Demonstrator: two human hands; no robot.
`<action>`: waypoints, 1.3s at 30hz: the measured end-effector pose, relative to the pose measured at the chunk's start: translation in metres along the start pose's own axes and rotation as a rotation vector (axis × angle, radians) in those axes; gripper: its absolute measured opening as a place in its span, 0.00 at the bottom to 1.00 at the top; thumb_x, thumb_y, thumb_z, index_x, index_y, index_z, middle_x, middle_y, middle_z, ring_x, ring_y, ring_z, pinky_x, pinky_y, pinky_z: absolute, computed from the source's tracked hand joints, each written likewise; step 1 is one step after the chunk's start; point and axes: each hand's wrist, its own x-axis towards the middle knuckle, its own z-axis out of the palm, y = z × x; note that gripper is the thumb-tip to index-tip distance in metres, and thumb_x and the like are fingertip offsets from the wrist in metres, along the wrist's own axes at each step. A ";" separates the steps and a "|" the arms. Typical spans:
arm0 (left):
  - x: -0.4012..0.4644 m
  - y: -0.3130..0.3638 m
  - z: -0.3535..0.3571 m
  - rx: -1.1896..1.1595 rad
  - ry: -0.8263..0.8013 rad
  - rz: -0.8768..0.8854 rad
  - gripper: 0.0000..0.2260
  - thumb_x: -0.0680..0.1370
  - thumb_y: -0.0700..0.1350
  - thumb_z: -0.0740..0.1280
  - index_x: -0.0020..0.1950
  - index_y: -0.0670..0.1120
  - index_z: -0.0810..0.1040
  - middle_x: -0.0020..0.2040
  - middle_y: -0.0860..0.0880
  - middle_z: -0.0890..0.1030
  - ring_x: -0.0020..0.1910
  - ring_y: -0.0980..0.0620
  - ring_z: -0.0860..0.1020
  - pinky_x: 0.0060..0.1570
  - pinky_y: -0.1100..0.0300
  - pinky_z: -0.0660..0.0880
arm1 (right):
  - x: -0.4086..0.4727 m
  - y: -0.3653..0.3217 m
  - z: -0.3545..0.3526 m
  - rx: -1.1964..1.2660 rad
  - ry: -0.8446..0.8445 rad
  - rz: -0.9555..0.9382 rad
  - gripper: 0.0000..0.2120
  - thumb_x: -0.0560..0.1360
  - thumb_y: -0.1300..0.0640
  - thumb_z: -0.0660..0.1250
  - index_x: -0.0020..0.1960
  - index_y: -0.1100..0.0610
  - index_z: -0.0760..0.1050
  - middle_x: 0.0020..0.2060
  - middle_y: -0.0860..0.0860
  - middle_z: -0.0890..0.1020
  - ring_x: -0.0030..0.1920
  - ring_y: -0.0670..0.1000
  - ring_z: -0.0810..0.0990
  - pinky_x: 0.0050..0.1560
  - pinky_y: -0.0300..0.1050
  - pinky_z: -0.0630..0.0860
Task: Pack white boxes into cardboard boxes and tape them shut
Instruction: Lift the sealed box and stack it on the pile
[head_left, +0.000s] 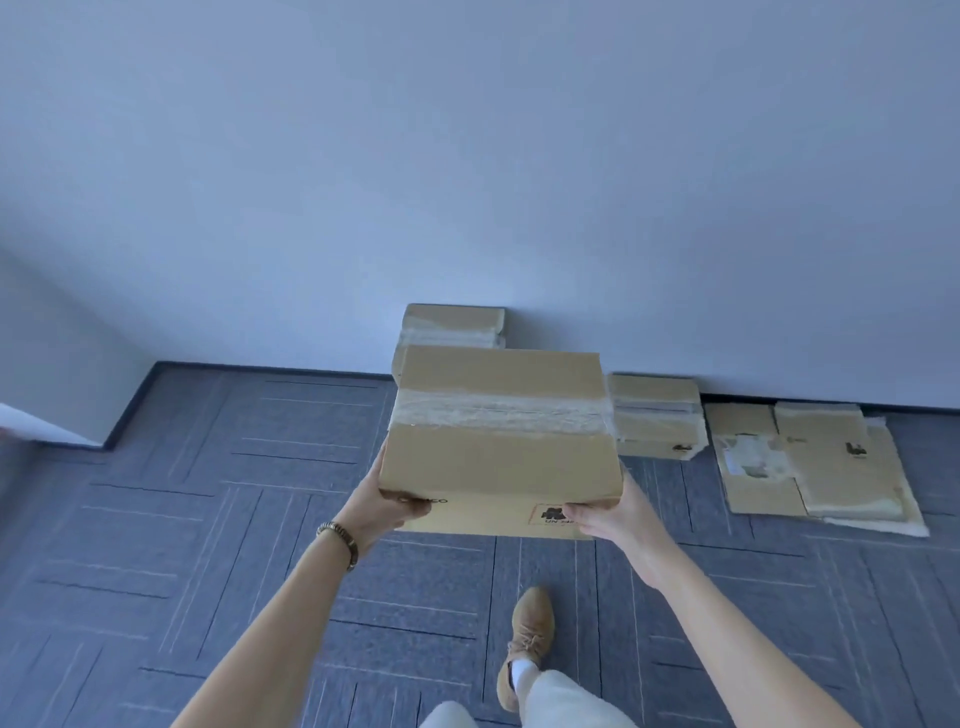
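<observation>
**Sealed Carton Held at Both Near Corners, Facing the Wall Stack**

Grey carpet tile (218, 519) covers the floor up to a pale wall (467, 156) with a dark skirting strip. A person stands on it, one tan shoe (530, 629) forward.

**Task item.** One cardboard box (501, 441) is carried in the air in front of the body, flaps closed, with a band of clear tape (498, 413) running left to right across the top. Its long axis lies crosswise to the person.

**Grip.** The left hand (382, 506) clasps the near-left lower corner; a beaded bracelet (340, 543) sits on that wrist. The right hand (618, 512) clasps the near-right lower corner. Both hands are wrapped on the carton, thumbs on the near face; the fingers underneath are hidden.

**Governing relation.** A stack of taped boxes (452, 325) stands against the wall directly beyond the carried carton, partly hidden by it. A lower taped box (657, 415) sits just right of that stack, and flattened cardboard (810, 462) lies farther right. Both hands are equally near; the likely set-down point is straight ahead, reached by extending both arms evenly.
</observation>
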 end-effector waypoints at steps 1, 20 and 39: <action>0.016 0.011 -0.006 0.005 0.008 -0.011 0.42 0.63 0.37 0.75 0.70 0.67 0.66 0.48 0.50 0.79 0.45 0.49 0.73 0.43 0.53 0.74 | 0.018 -0.013 0.001 0.000 -0.005 -0.001 0.45 0.59 0.57 0.86 0.70 0.45 0.68 0.58 0.47 0.83 0.58 0.49 0.83 0.55 0.53 0.83; 0.282 0.125 -0.157 -0.015 -0.076 -0.064 0.37 0.69 0.24 0.65 0.66 0.61 0.70 0.50 0.44 0.72 0.49 0.46 0.68 0.50 0.47 0.69 | 0.281 -0.155 0.084 -0.028 0.065 -0.002 0.48 0.60 0.59 0.86 0.73 0.45 0.66 0.60 0.47 0.82 0.58 0.50 0.83 0.56 0.54 0.83; 0.453 0.086 -0.201 0.018 -0.084 -0.084 0.41 0.66 0.29 0.70 0.72 0.59 0.66 0.52 0.48 0.78 0.51 0.48 0.75 0.51 0.49 0.76 | 0.437 -0.114 0.122 -0.055 0.133 -0.030 0.44 0.63 0.57 0.84 0.72 0.42 0.67 0.59 0.43 0.82 0.60 0.46 0.81 0.62 0.58 0.79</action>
